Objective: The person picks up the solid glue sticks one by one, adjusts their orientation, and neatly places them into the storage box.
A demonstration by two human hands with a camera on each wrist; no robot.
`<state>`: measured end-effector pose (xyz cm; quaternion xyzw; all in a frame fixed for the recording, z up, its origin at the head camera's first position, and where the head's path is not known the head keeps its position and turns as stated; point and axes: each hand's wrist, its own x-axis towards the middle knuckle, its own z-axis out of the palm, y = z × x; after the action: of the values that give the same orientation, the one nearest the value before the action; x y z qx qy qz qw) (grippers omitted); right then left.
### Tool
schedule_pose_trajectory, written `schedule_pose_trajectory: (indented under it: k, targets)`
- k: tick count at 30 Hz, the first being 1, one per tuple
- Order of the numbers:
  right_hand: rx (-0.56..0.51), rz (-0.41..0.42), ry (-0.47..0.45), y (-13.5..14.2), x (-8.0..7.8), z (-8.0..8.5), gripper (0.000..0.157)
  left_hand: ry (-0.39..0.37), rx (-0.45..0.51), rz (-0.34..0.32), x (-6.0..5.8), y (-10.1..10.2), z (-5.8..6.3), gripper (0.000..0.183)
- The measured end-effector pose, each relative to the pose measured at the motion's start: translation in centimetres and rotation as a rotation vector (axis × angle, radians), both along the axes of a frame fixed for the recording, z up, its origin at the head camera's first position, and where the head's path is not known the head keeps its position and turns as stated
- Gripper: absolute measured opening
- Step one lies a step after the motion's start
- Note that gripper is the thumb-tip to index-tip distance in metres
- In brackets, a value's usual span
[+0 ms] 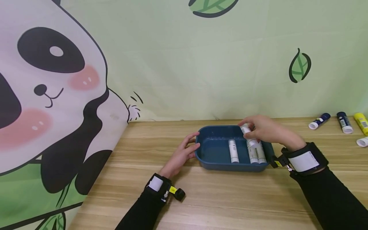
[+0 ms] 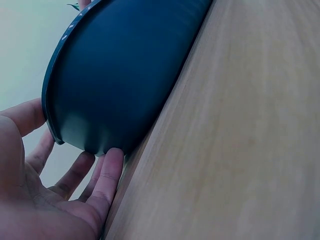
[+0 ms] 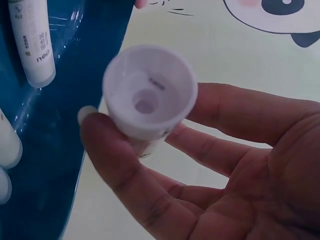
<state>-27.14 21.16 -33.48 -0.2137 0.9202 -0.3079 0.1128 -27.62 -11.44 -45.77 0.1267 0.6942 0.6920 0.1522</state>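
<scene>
A: Done?
B: Three white plastic tubes [image 1: 233,151] lie in the blue oblong tray [image 1: 218,167]; the right hand [image 1: 265,129] pinches a fourth white tube [image 3: 150,90] above — left hand [image 1: 182,153] touches its end, unclenched.
A: Remaining?
B: Seemingly four — navy, yellow, white sticks [image 1: 343,122] outside.

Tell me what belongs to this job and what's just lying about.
In the job, it seems:
blue tray, touched by the left hand
held white tube, in the right hand
three white tubes in the tray

Apparently lying about:
two dark blue tubes
yellow tube
loose white tube
</scene>
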Motion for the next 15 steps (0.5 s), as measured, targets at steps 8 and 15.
schedule_pose_trajectory:
  k: [8, 15]
  targets:
    - [0.005, 0.003, -0.013, -0.5, 0.0, -0.4, 0.046, -0.004, -0.006, 0.004, 0.1, 0.0, 0.1, 0.052]
    - [0.018, 0.024, -0.038, -1.1, -0.1, -0.8, 0.045, 0.002, -0.002, -0.005, -0.1, 0.0, 0.0, 0.053]
